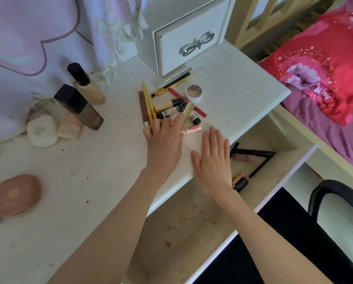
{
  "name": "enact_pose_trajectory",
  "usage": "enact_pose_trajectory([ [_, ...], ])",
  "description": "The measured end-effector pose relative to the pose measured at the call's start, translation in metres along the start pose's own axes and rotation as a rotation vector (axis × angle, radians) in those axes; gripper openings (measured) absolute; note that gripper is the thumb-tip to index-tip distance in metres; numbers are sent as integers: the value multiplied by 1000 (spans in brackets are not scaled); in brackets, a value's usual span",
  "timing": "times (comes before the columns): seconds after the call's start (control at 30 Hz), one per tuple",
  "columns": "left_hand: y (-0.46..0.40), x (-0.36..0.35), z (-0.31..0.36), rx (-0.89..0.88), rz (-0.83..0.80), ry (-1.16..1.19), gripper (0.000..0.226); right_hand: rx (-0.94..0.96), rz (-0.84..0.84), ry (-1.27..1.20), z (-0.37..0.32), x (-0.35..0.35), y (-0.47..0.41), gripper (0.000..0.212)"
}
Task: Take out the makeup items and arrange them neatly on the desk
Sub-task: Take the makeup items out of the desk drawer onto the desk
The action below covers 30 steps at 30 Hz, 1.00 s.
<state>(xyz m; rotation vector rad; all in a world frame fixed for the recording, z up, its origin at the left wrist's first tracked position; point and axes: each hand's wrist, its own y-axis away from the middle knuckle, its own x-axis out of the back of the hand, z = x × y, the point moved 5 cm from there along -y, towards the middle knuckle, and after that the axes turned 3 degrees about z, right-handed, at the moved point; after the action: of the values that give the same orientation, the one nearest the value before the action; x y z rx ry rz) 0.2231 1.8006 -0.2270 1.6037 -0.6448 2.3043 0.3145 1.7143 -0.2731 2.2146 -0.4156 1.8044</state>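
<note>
**Most makeup out, a few pieces left in the drawer**

Head view: a loose pile of makeup lies on the desk (243,95) below the small white cabinet (190,37): yellow pencils (148,103), a red pencil (187,101), small tubes (169,105) and a round pot (194,92). The left hand (164,140) reaches into the pile, fingers curled, seemingly pinching a gold tube (187,114). The right hand (212,160) lies flat and released at the desk edge, holding nothing. In the open drawer (192,232) some black sticks (253,153) and lipsticks (241,182) are left. Bottles (83,99) and compacts (42,131) stand grouped to the left. By my judgement, emptying is nearly done; neat arranging has barely begun.
</note>
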Motion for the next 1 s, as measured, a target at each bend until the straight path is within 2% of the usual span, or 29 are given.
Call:
enact_pose_trajectory([
  [0.17, 7, 2, -13, 28, -11, -107, 38, 2, 5, -2, -1, 2, 0, 64],
  [0.3, 16, 0, -25, 71, -69, -167, 48, 3, 4, -7, -1, 2, 0, 65],
  [0.37, 15, 3, -26, 77, -61, -146, 48, 6, 6, -10, -2, 3, 0, 66],
  [0.57, 6, 15, -28, 44, 4, -8, 27, 9, 26, 20, -1, 1, -1, 62],
  [0.77, 15, 9, -28, 101, -7, 68, 23, 13, 110, -65, -2, 1, -1, 64],
  [0.9, 24, 5, -20, 116, -7, 116, 21, 14, 308, -279, -5, 12, 0, 38],
  [1.0, 26, 6, -18, 114, -1, 137, 25, 23, 377, -303, -7, 16, 1, 26],
])
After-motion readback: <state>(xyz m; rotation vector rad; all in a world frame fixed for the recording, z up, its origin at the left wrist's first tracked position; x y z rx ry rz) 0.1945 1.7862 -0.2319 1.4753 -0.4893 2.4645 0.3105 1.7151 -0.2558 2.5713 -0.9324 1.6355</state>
